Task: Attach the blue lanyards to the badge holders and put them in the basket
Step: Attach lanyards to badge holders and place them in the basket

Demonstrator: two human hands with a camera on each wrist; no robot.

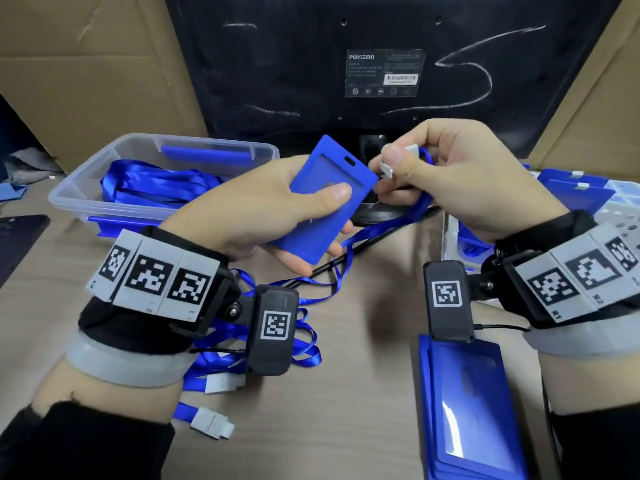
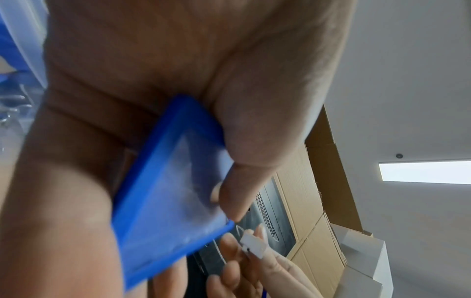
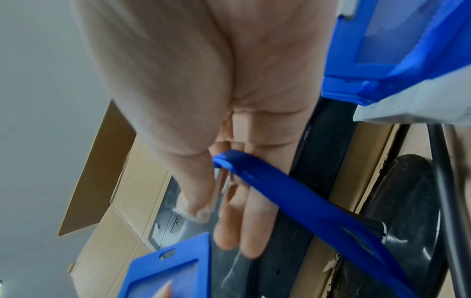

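Note:
My left hand (image 1: 277,209) grips a blue badge holder (image 1: 332,199) above the table, thumb on its clear window, slot end toward the right. In the left wrist view the holder (image 2: 168,201) lies across my palm. My right hand (image 1: 450,174) pinches the white clip (image 1: 388,169) of a blue lanyard (image 1: 391,226) just right of the holder's slot (image 1: 350,162), apart from it. The strap (image 3: 305,197) runs down from my fingers, and the holder's slotted end (image 3: 168,268) shows below them. The clip (image 2: 253,245) sits just off the holder's corner.
A clear plastic basket (image 1: 83,181) with blue lanyards stands at the back left. Loose lanyards (image 1: 304,351) with white clips lie under my left wrist. A stack of badge holders (image 1: 467,410) lies front right; more holders (image 1: 575,192) sit at far right. A monitor back (image 1: 381,64) stands behind.

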